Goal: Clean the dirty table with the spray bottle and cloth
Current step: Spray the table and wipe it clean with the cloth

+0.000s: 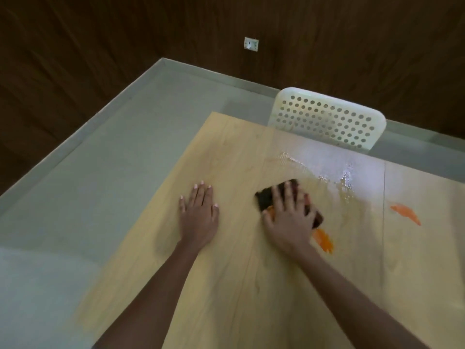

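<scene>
A pale wood-grain table is seen, smooth and faintly glossy, with a wet, shiny patch near its far edge. A dark, soft cloth is shown on it. A perforated white plastic chair back and dark wood-panelled wall are visible.

Two bare forearms enter from the lower edge — no sleeves, cuffs or gloves are visible on either. The left hand shows short, pale, neatly trimmed fingernails on four fingers and the thumb. The right hand is motion-blurred; its nails cannot be made out clearly. No rings, watch or wristbands appear on either wrist — both are uncovered.
</scene>
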